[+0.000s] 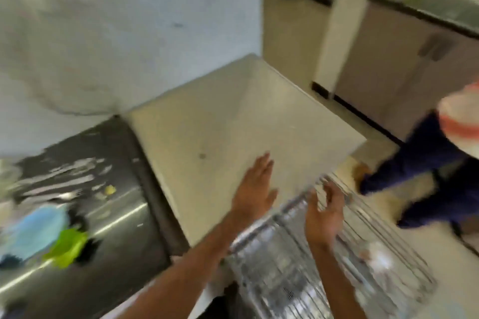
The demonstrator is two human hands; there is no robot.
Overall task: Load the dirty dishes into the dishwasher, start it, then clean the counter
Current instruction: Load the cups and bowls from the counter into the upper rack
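Blurry frame. Pale flat square countertop (220,124) under your left hand (255,189), whose fingers lie straight, holding nothing. Silver wire dishwasher rack (272,267) just below your right hand (322,217), whose fingers are loosely curled, empty.

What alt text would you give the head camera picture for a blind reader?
A person's left hand is spread flat over a pale counter while the right hand, loosely curled, hovers over a wire dishwasher rack. A wet steel drainboard lies left; another person stands right. The picture is blurred.
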